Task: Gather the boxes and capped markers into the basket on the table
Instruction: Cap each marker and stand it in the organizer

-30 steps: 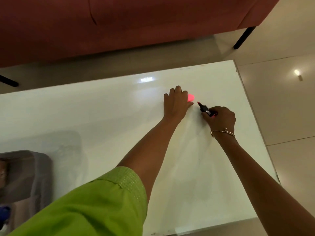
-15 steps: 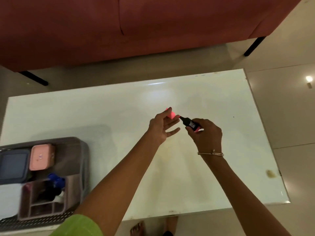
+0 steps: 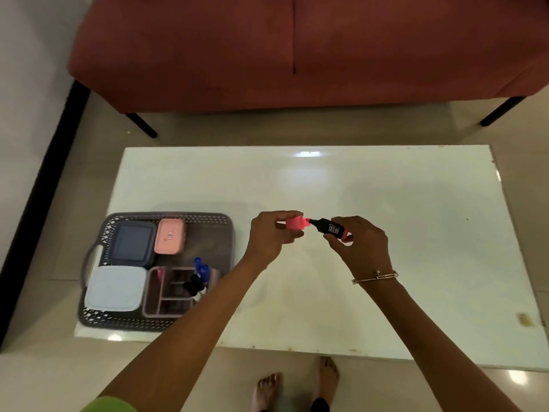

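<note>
Above the glossy white rectangular table (image 3: pixel 386 203), the left hand (image 3: pixel 269 237) is pinching a pink cap (image 3: pixel 295 223) and the right hand (image 3: pixel 361 242) is gripping a black marker (image 3: pixel 329 228); a grey perforated plastic basket (image 3: pixel 166 217) is sitting at the table's left end, before a rust-red sofa (image 3: pixel 297 49) on a tiled floor (image 3: pixel 44 367).

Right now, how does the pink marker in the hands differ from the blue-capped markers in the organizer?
The black-bodied pink marker is held above the white table, roughly level, between the right hand and the left hand; the blue-capped markers stand in the pink compartment organizer inside the grey perforated basket. The held marker's pink cap is at its tip, not plainly seated; the blue caps look on. Both are markers.
</note>
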A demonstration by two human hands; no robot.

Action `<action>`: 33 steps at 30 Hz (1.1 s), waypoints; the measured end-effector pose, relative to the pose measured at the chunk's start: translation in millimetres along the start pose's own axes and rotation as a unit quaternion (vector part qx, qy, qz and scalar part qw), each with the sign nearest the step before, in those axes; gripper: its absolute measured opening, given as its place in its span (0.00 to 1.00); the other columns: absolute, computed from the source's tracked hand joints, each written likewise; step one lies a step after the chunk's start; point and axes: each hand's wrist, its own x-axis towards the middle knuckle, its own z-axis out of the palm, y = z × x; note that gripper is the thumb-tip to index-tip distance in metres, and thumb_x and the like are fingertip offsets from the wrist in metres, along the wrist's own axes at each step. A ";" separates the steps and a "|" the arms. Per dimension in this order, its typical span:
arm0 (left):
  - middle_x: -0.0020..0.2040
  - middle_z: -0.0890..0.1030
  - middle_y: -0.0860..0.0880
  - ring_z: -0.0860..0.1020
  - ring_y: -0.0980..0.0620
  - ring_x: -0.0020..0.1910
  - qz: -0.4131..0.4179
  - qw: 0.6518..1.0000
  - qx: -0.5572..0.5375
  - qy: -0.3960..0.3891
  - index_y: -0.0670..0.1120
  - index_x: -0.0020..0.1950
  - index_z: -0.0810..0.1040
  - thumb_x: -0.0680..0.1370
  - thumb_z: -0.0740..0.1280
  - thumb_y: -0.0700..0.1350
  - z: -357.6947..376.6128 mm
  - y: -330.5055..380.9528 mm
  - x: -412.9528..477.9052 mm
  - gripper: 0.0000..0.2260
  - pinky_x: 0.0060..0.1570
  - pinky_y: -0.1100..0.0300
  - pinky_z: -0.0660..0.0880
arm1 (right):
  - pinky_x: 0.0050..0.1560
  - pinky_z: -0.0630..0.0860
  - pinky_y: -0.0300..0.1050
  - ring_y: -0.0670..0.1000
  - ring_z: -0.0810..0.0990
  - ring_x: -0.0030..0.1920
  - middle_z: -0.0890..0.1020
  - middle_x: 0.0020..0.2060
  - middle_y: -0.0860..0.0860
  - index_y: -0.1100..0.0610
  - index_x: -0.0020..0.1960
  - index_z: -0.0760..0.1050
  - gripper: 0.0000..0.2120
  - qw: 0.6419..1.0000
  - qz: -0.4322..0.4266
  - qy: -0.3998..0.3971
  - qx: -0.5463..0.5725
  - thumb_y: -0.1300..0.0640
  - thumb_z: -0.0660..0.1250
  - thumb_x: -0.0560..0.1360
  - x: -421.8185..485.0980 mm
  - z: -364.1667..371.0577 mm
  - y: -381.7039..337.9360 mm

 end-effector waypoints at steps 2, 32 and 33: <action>0.47 0.82 0.47 0.81 0.53 0.38 0.029 0.998 0.056 -0.002 0.44 0.53 0.82 0.67 0.73 0.30 -18.6 -0.1 -8.9 0.18 0.44 0.62 0.79 | 0.33 0.76 0.42 0.54 0.80 0.28 0.83 0.36 0.56 0.59 0.46 0.81 0.11 1.000 -0.029 -0.011 -0.001 0.59 0.73 0.64 -2.7 7.2 -17.2; 0.58 0.81 0.46 0.79 0.50 0.54 0.056 0.942 0.272 0.186 0.44 0.61 0.76 0.76 0.63 0.34 -279.8 -84.5 -108.8 0.15 0.54 0.62 0.71 | 0.40 0.75 0.41 0.50 0.78 0.40 0.78 0.40 0.49 0.58 0.48 0.73 0.13 0.967 0.133 -0.160 0.146 0.60 0.73 0.66 -66.6 199.1 -235.5; 0.57 0.81 0.46 0.79 0.50 0.53 0.049 0.942 0.270 0.196 0.44 0.60 0.77 0.76 0.64 0.34 -284.3 -90.6 -110.8 0.15 0.54 0.62 0.70 | 0.42 0.78 0.46 0.52 0.79 0.41 0.78 0.39 0.49 0.56 0.48 0.73 0.14 0.966 0.142 -0.174 0.128 0.59 0.73 0.66 -70.6 206.2 -237.6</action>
